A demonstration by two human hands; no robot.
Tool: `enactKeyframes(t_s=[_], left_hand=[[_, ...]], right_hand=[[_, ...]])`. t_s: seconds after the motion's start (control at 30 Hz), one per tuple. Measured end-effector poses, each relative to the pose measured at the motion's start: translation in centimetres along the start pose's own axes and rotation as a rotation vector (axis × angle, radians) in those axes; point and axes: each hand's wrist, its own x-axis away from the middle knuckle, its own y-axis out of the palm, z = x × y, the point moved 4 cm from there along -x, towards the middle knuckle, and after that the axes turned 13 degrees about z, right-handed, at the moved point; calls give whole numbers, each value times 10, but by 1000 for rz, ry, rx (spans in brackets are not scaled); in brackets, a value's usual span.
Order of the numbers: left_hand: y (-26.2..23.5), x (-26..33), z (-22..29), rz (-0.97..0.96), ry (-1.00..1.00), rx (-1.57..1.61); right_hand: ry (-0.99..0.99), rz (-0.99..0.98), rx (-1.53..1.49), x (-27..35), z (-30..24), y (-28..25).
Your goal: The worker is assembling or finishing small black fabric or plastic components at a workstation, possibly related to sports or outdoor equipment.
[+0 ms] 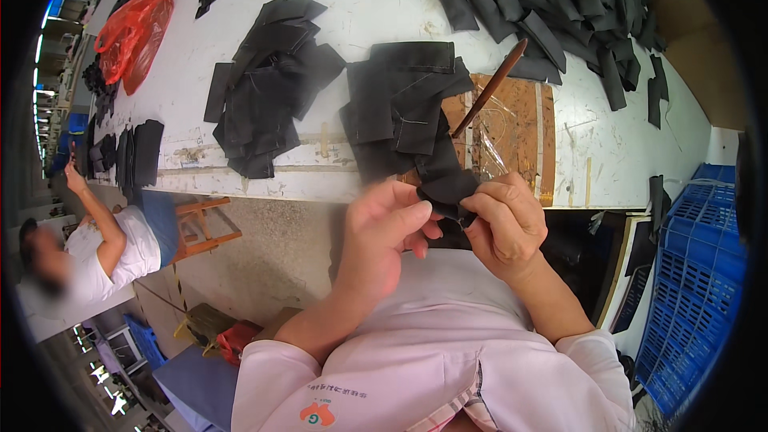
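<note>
Both my hands meet at the table's front edge around a small black fabric piece (pixel 448 189). My left hand (pixel 386 228) pinches its left side between thumb and fingers. On the other side my right hand (pixel 509 220) grips the piece with curled fingers, which hide part of it. Just beyond lies a loose stack of flat black fabric pieces (pixel 400 100), some with light stitching. A pointed brown wooden stick (pixel 492 84) slants up beside that stack, over a brown board (pixel 520 132) set on the table.
Another black fabric pile (pixel 268 84) lies to the left, and a heap of black fabric tubes (pixel 552 0) at the far right. A red plastic bag (pixel 136 36) rests far left. Blue crates (pixel 696 272) and a cardboard box (pixel 704 40) stand right. Another person (pixel 112 248) sits left.
</note>
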Motion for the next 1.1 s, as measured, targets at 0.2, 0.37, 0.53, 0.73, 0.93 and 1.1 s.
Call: enactKeyframes(t_s=[0.2,0.37,0.53,0.73,0.93,1.1], left_hand=[[-2,-3,-2,7,-32,8],[-7,-13,-3,94,21,-72],[-7,-12,2,136,211,-218],[2,2,7,122,579,-421],[3,5,12,268,1023,-789],[1,-3,14,120,597,-459]], right_hand=[[-84,1,28,-2,-2,4],[-214,-15,81,4,-3,4],[327,-103,-153,2,0,9],[371,-116,-185,-3,-2,13],[247,-75,-68,-4,-8,21],[315,-71,-173,-2,-1,16]])
